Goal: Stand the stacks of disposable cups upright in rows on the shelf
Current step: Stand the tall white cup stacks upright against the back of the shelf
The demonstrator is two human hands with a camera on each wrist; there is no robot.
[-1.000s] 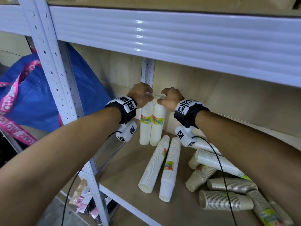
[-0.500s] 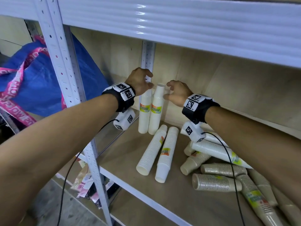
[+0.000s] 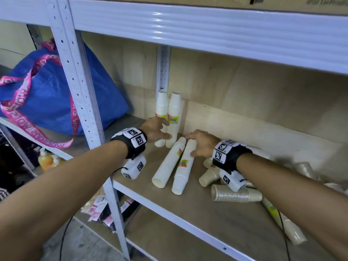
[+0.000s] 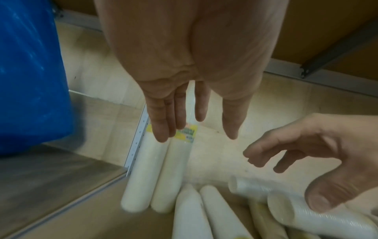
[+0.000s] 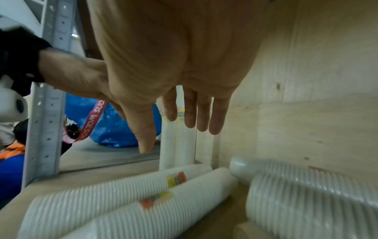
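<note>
Two white cup stacks (image 3: pixel 162 113) (image 3: pixel 174 113) stand upright side by side in the shelf's back left corner. My left hand (image 3: pixel 165 129) is open at their lower half, fingers straight (image 4: pixel 163 129), and holds nothing. Two more white stacks (image 3: pixel 167 164) (image 3: pixel 183 166) lie side by side on the shelf board (image 3: pixel 216 219), narrow ends towards the upright pair. My right hand (image 3: pixel 194 146) is open over the narrow end of the right lying stack (image 5: pixel 143 218), fingers spread, gripping nothing. Whether it touches the stack is unclear.
Several beige and white cup stacks (image 3: pixel 235 194) lie in a loose heap at the right of the shelf. A blue bag with pink straps (image 3: pixel 52 95) sits on the neighbouring shelf left of the white post (image 3: pixel 81 91). The upper shelf beam (image 3: pixel 207 29) hangs low overhead.
Both hands have let go of the tops of the upright stacks and dropped down. The left is now beside their lower half; the right has moved over the lying stacks.
</note>
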